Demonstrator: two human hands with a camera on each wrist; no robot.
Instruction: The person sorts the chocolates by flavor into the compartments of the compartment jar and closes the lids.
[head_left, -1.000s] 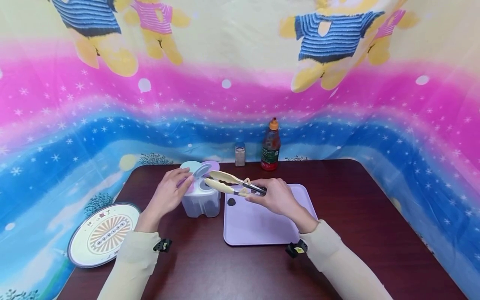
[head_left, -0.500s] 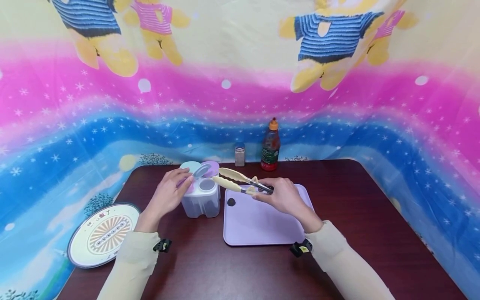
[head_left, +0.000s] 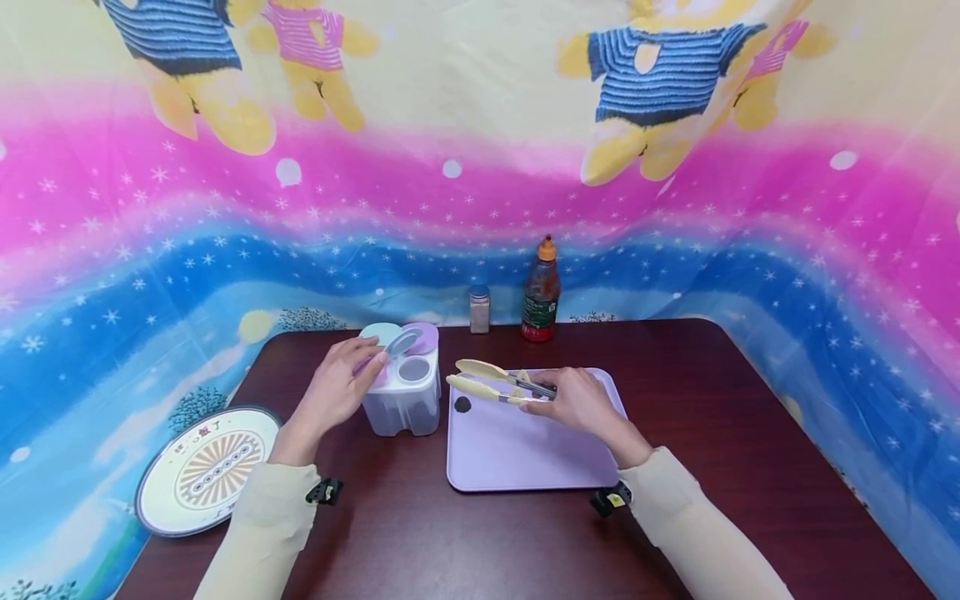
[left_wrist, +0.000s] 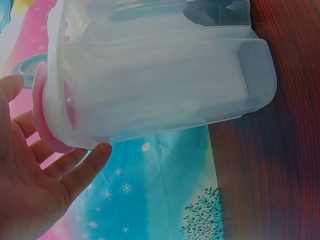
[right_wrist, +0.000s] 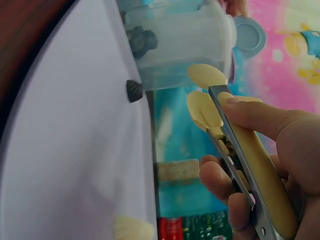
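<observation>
My right hand [head_left: 581, 402] grips tan-tipped tongs [head_left: 480, 379] over the back left of a lilac tray [head_left: 525, 458]. The tong tips stand apart with nothing between them. A small dark ridged piece [head_left: 462, 404] lies on the tray near its left edge. Left of the tray stands a translucent storage box [head_left: 405, 408] with several round lids. One grey-blue lid [left_wrist: 32, 70] is raised, showing a round opening [head_left: 414, 368]. My left hand [head_left: 341, 383] touches that lid with its thumb, fingers spread beside the pink lid [left_wrist: 45, 115]. Dark contents [right_wrist: 141, 41] show through the box wall.
A patterned plate [head_left: 210, 471] lies at the table's left edge. At the back stand a small blue-capped shaker [head_left: 480, 310] and a sauce bottle [head_left: 541, 300] with an orange cap. A printed cloth [head_left: 465, 208] hangs behind the table.
The tongs have moved from over the box opening rightward and down, over the tray. A dark item at the opening is no longer visible there. My left hand stays in place.
</observation>
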